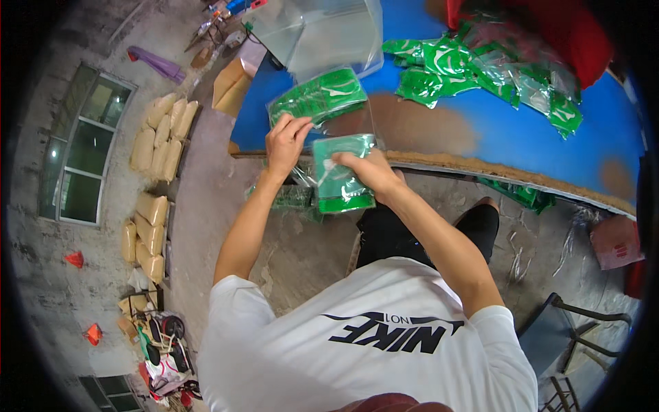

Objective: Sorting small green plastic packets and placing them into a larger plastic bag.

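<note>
White shirt [384, 367] nearest, right hand [374, 172] points green packet [342, 187] lengthwise away.

A flat, glossy green packet [345, 194] sits near a green plastic bundle [321, 96].

Right hand [377, 174] partly behind green packet [344, 191]

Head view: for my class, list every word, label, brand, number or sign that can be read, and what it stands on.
White shirt: bold black lettering, large and small, readable but not copied out here.
Green packet in the right hand: pale print, too small to read.
Green bundle by the left hand: pale marks, too blurred.
Pink bag: red marks, too small.
</note>
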The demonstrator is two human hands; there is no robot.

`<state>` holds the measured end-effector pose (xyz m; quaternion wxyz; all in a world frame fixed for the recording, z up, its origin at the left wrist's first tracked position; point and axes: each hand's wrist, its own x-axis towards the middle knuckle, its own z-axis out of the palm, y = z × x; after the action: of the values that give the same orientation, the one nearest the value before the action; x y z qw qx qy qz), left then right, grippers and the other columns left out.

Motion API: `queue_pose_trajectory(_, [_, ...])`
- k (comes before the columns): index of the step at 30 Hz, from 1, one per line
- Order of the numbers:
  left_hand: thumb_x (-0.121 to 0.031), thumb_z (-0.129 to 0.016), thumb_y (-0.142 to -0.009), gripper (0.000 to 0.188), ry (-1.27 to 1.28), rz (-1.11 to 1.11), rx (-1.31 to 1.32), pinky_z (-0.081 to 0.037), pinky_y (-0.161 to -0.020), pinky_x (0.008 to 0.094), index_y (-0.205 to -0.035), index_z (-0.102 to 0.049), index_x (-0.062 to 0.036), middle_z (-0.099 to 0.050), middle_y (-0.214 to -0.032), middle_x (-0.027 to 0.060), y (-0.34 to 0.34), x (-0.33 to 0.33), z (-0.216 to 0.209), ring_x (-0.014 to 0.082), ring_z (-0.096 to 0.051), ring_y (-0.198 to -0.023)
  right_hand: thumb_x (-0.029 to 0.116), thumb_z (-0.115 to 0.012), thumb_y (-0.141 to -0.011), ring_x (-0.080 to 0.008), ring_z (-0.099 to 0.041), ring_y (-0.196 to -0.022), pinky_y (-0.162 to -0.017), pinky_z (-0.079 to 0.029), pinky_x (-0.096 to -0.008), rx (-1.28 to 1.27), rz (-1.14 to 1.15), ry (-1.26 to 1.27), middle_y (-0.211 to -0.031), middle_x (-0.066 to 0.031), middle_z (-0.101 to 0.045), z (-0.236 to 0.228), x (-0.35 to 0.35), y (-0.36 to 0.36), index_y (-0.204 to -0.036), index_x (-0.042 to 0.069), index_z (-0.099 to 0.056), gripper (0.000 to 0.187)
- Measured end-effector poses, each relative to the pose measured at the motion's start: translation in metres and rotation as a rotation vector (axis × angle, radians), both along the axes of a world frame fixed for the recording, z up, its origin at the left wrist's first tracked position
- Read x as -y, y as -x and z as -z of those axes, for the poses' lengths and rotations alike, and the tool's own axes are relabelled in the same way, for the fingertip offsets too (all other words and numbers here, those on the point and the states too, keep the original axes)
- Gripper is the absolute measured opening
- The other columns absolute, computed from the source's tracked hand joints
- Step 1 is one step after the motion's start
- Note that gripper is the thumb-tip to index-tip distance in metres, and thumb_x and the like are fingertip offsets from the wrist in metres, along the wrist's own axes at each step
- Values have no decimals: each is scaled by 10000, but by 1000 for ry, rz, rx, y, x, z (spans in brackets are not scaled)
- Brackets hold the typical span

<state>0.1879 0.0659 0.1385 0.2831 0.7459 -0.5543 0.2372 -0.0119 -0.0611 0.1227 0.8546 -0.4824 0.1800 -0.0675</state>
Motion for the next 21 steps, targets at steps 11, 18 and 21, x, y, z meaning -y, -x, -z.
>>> queue_pose_trajectory(11, [-28,-755,-830,80,-20,90,-302,-384,-528,250,-906,-744,-2,-520,-691,9,47,56,-59,75,-463,-580,369,-767,-763,-225,-687,-985,-817,-554,-375,-99,-78,-12,-1139,-158,-680,-1,56,-52,-1199,-56,-636,622])
queue_pose_trajectory(18, [-10,-746,-822,67,48,187,-222,-406,-534,255,-885,-724,1,-565,-694,40,54,73,-77,105,-513,-590,666,-594,-849,-297,-516,-1288,-1059,-410,-477,93,-289,179,-1423,-155,-525,-5,81,-108,-1443,55,-475,861])
queue_pose_trajectory(21, [-16,-748,-844,58,70,227,-318,-398,-536,228,-883,-719,18,-584,-722,-2,63,91,-79,58,-494,-604,782,-436,-877,-326,-389,-1401,-1103,-360,-515,1,-303,369,-1527,-178,-409,8,101,-144,-1545,107,-342,954])
